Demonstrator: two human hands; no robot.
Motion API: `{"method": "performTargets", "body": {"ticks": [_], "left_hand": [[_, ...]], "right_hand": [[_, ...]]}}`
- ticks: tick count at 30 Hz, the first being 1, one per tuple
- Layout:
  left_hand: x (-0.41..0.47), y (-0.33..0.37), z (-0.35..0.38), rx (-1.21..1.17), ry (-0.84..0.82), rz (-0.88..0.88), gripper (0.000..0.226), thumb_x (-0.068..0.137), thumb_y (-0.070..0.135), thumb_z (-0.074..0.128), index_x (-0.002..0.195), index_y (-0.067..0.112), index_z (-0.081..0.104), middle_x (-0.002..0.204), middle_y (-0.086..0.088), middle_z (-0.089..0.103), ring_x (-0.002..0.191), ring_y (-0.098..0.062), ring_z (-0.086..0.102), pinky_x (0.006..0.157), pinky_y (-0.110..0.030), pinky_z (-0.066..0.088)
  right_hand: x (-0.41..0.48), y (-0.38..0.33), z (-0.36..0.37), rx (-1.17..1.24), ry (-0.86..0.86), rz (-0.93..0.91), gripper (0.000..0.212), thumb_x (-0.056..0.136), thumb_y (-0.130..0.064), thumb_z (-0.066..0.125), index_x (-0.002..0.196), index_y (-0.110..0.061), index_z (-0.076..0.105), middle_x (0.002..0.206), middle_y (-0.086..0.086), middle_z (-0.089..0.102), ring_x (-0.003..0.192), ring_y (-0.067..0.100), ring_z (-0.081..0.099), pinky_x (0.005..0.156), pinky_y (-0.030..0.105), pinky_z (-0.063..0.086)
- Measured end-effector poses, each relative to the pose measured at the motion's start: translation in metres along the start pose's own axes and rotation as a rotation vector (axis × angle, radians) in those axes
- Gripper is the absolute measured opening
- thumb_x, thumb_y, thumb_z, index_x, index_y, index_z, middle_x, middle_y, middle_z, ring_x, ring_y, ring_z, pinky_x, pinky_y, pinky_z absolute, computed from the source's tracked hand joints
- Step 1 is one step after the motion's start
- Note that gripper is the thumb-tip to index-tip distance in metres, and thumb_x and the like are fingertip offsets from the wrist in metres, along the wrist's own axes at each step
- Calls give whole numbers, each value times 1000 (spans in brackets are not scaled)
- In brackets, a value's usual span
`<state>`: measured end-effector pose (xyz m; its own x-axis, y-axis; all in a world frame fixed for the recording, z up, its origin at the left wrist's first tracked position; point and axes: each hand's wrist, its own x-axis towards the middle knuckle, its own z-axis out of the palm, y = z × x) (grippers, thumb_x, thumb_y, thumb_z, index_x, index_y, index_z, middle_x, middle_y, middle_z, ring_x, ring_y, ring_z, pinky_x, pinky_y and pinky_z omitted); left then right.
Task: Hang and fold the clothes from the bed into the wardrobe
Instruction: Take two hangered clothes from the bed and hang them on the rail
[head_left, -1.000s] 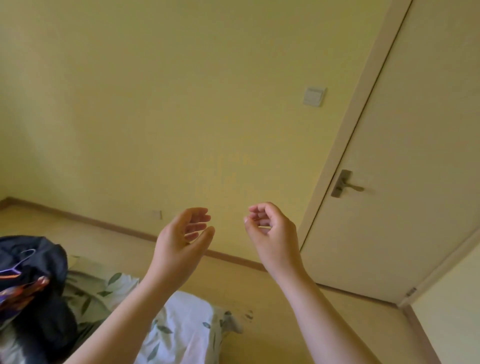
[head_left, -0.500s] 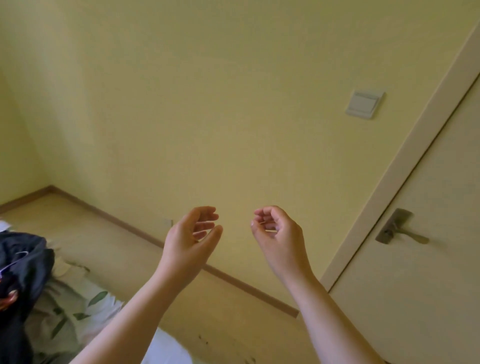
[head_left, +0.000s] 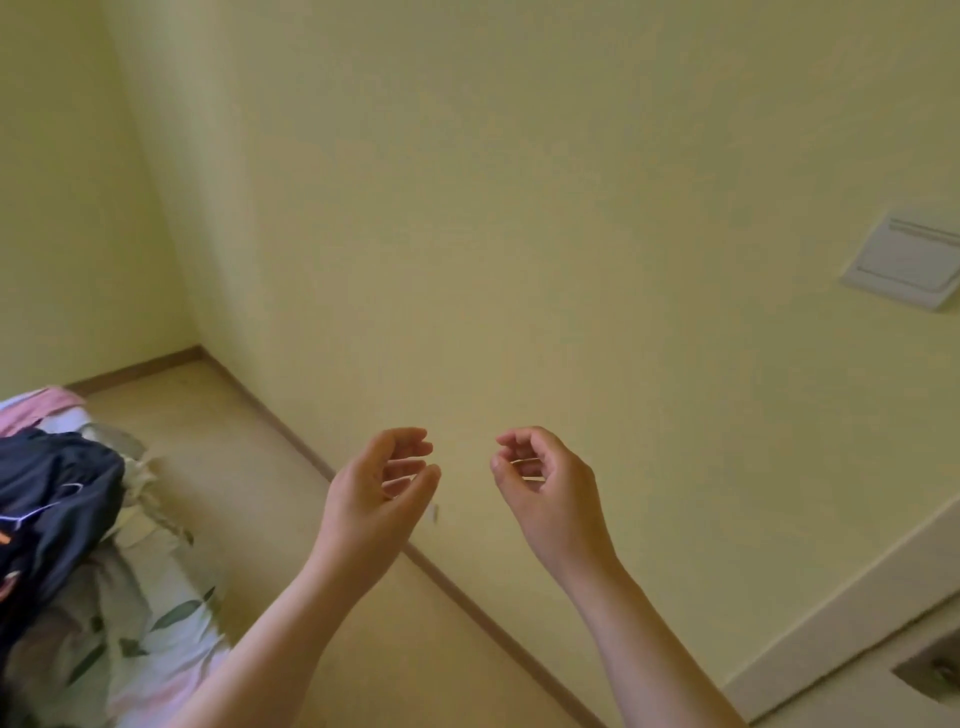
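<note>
View swung leftward since earlier frame: dark clothes (head_left: 57, 499) show more fully, heaped on leaf-print bed (head_left: 171, 618) at lower left. Well apart from them, left hand (head_left: 371, 499) and right hand (head_left: 550, 493) raised before wall (head_left: 519, 208), fingers loosely curled, holding nothing. Light switch (head_left: 904, 260) at right edge.

Count: 2 hands, left hand (head_left: 371, 504) and right hand (head_left: 553, 499). 1 bed (head_left: 156, 639), 1 dark garment (head_left: 57, 499), 1 pink cloth (head_left: 36, 410), 1 wall switch (head_left: 904, 260), 1 door handle (head_left: 930, 670).

Dark navy garment (head_left: 57, 499) crumpled on leaf-print bed (head_left: 171, 621), far left (pink cloth (head_left: 41, 410) behind).
</note>
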<state>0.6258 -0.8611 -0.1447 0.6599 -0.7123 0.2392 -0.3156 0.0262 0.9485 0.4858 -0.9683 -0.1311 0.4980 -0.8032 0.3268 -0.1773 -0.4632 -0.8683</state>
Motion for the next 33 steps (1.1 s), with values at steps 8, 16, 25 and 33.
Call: {"method": "performTargets", "body": {"ticks": [8,16,25,33], "left_hand": [[96,-21,16,-23,124,-52,29,87,15,67,113,28,61,103,11,68,93,-2,65,76,-17,53],[161,-45,1,69,297,-103,29,87,11,68,110,26,61,101,8,68,90,-5,66,72,-15,53],[196,-73,-36,194,672,-231,28,86,8,68,113,15,63,102,5,69,91,-8,66,78,-20,54],[199,-105,-95,262,937,-353,29,86,9,68,101,32,61,96,9,70,87,-3,67,72,-17,53]], "right_hand": [[111,26,22,-2,-121,-46,9,91,-23,64,100,-26,64,89,-14,67,83,-1,62,66,9,48],[207,45,77,82,-316,-111,10,91,-22,64,101,-24,65,87,-13,68,81,-1,64,66,10,50],[298,47,181,201,-688,-247,10,91,-24,64,100,-27,63,87,-13,66,80,-2,63,67,12,52],[319,33,297,265,-972,-363,11,89,-21,67,96,-28,64,83,-13,66,74,-2,63,64,10,49]]}}
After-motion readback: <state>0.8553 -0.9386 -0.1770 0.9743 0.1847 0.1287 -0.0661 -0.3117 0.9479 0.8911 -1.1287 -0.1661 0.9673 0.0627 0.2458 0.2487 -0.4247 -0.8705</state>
